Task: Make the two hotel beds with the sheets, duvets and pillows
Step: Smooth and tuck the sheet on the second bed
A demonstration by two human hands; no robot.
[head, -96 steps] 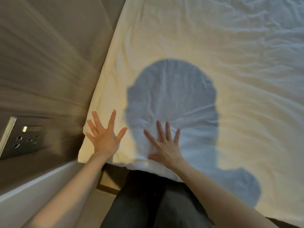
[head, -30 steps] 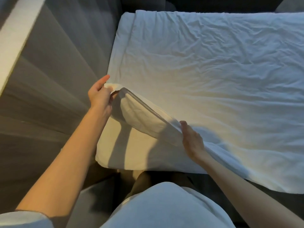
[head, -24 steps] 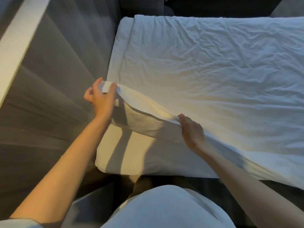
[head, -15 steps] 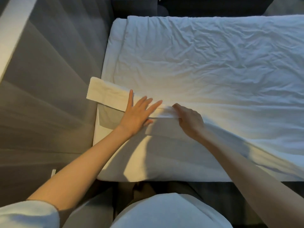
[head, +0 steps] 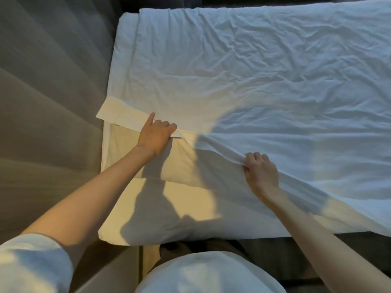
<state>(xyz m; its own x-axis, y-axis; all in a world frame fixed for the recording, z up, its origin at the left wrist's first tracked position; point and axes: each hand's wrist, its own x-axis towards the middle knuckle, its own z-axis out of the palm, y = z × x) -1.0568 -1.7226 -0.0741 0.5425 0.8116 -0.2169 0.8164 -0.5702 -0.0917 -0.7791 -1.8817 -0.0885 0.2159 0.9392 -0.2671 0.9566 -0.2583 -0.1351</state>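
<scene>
A white wrinkled duvet [head: 254,70] covers most of the bed. Its near edge is folded back into a band [head: 122,117] that sticks out past the bed's left side. Below the fold lies the bare white sheet [head: 169,208] on the mattress. My left hand [head: 155,137] rests on the fold, its fingers curled over the folded edge and the forefinger pointing up. My right hand [head: 261,171] grips a bunched ridge of the duvet's edge further right.
A padded grey wall [head: 46,102] runs tight along the bed's left side. Dark floor and furniture lie beyond the bed's far end [head: 160,2]. My body stands against the bed's near edge [head: 203,271].
My left hand slid a little left along the fold and its fingers curled over the edge. My right hand moved right and down, gripping the duvet's edge there.
</scene>
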